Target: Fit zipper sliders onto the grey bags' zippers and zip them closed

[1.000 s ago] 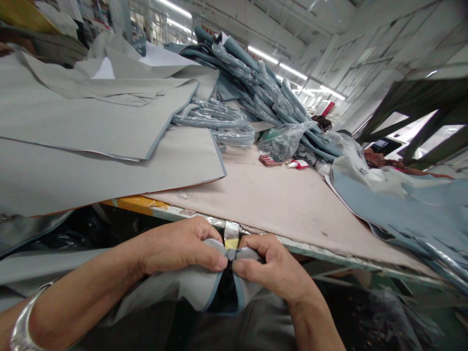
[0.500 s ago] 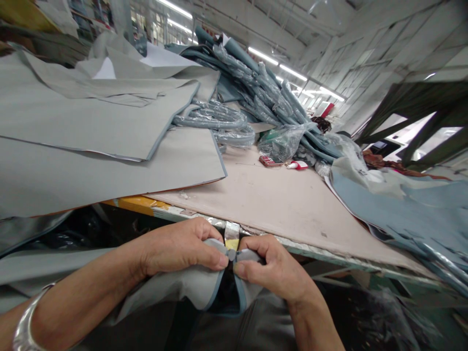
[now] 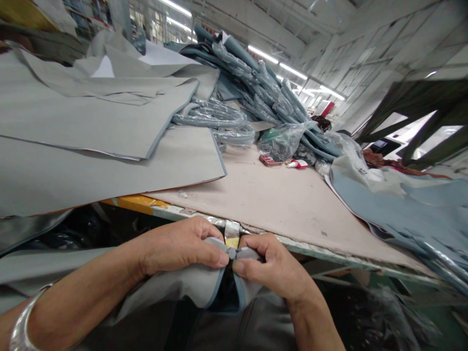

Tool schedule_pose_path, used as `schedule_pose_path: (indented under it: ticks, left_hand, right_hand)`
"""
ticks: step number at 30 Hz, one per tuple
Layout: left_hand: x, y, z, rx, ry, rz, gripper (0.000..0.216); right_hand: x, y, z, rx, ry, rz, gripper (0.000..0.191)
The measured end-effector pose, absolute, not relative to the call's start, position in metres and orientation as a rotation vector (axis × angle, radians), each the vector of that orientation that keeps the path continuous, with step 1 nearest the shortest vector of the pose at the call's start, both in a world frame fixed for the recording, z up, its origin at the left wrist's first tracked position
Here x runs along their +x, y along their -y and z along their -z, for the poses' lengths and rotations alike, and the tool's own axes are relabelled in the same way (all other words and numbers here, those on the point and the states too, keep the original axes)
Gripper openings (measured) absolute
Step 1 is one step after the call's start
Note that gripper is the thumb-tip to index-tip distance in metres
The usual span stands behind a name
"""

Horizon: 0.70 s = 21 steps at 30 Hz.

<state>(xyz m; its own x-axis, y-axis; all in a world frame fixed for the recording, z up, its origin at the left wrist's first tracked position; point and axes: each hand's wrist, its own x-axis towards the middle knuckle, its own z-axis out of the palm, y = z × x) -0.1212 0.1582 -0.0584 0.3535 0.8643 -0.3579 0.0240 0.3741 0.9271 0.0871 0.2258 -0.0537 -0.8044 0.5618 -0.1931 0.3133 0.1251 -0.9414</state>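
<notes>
Barely any shift since prior frame: left hand & right hand still pinch grey fabric piece at 6 o'clock, binding ends butted to align.

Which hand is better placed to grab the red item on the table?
Likely the right hand: it is on the red item's side. Both hands pinch the grey fabric; the left hand sits farther away.

Grey cloth piece: matt, soft, blue-grey bound edge. Table: dull pinkish board, scuffed, foil-taped rim. At 12 o'clock, piping bundles in glossy, crinkled clear plastic. Bracelet: shiny metal.
</notes>
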Motion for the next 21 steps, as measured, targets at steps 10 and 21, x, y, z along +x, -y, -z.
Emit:
schedule_pose_path:
  ticks: [10, 21]
  left_hand:
    - [-0.1182, -0.1592, 0.0585, 1.05, -1.079, -0.723, 0.032]
    - [-0.1191, -0.1577, 0.06, 1.077, -1.077, -0.698, 0.035]
  right_hand:
    - [0.0874, -0.2253, 0.0552, -0.856, 2.163, -1.752, 0.018]
    - [0.0867, -0.2248, 0.0557, -0.838, 2.15, -1.759, 0.018]
